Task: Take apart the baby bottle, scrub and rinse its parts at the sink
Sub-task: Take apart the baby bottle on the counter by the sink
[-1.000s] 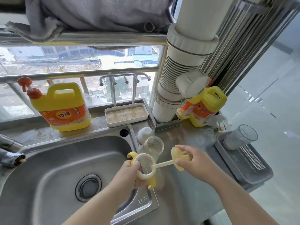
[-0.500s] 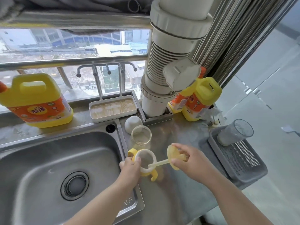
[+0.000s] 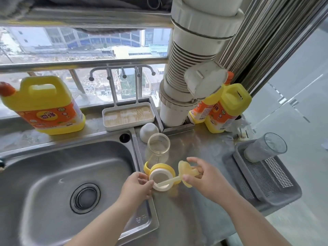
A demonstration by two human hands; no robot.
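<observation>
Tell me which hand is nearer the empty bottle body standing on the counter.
Left hand, marginally: it sits just below the bottle body. Right hand is lower right.

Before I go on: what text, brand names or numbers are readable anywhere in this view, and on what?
"奇强": red characters in the yellow oval on the big detergent jug at the left; its smaller print is too blurred to read.
Two detergent bottles by the pipe: labels printed, too small and tilted to read.
Sink rim: stamped mark, illegible.
Bottle body: faint graduation marks, no readable numbers.
</observation>
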